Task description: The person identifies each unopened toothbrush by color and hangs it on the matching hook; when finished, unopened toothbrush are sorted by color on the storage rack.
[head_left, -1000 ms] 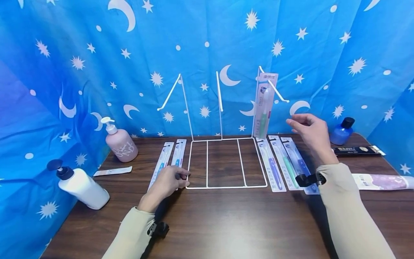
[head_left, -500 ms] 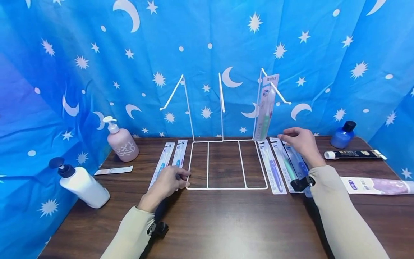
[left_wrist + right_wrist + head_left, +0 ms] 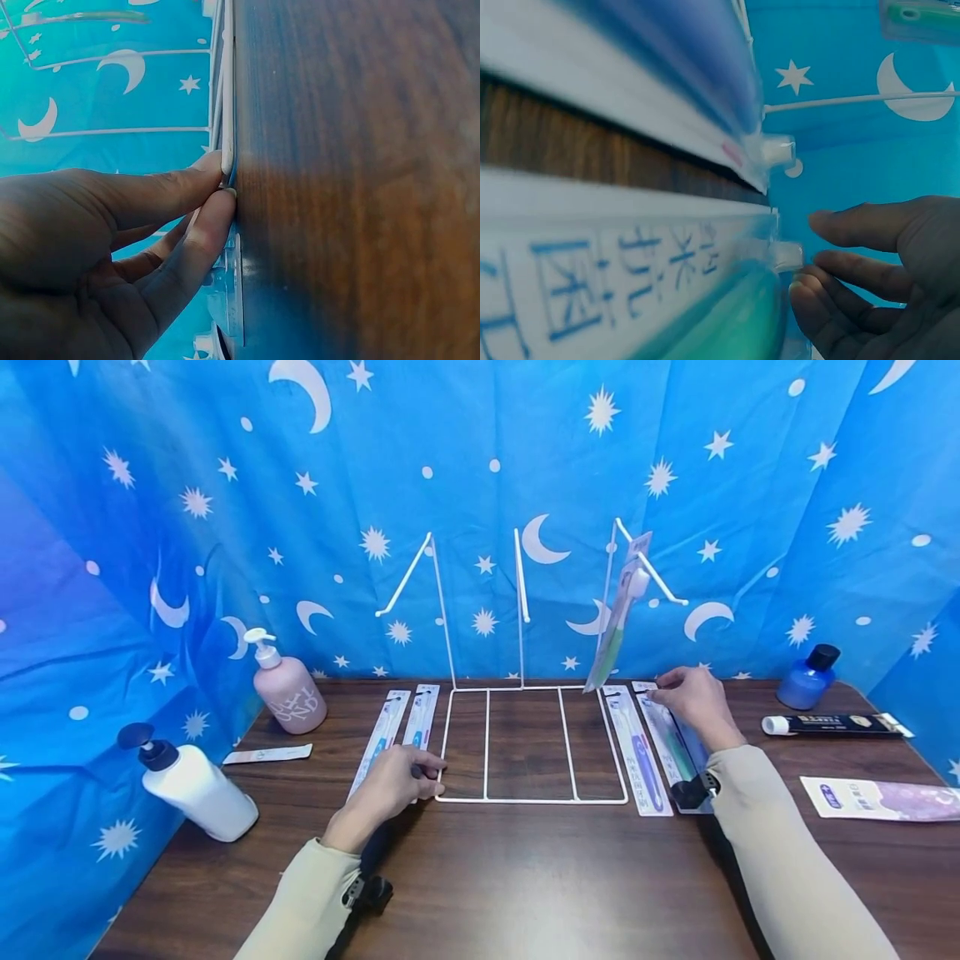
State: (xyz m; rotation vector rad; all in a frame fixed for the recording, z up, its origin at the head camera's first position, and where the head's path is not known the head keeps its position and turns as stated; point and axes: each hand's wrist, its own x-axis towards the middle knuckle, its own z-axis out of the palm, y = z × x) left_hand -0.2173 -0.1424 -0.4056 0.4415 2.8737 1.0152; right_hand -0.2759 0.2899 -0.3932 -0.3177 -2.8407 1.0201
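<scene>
My left hand (image 3: 393, 781) pinches the front left corner of a white wire rack (image 3: 525, 802) between thumb and fingertips. Three hooked arms rise at the rack's back. From the right one hangs a packaged toothbrush (image 3: 617, 631) with a green handle, tilted and turned nearly edge-on. My right hand (image 3: 697, 702) hovers over the upper end of a green-handled toothbrush package (image 3: 666, 731) lying on the table. In the right wrist view its thumb and fingers stand apart near that package's end; whether they touch it I cannot tell. A purple-handled toothbrush package (image 3: 641, 756) lies beside it.
Two blue-handled toothbrush packages (image 3: 422, 714) lie left of the rack. A pink pump bottle (image 3: 291, 693), a white pump bottle (image 3: 198, 797) and a small sachet (image 3: 267, 754) stand or lie farther left. At right are a blue bottle (image 3: 807, 681), a black tube (image 3: 832, 725) and a pink-white tube (image 3: 877, 799).
My right hand has moved left and lower, over the packages on the right. The hanging toothbrush package has swung round to nearly edge-on. My left hand stays at the rack's corner.
</scene>
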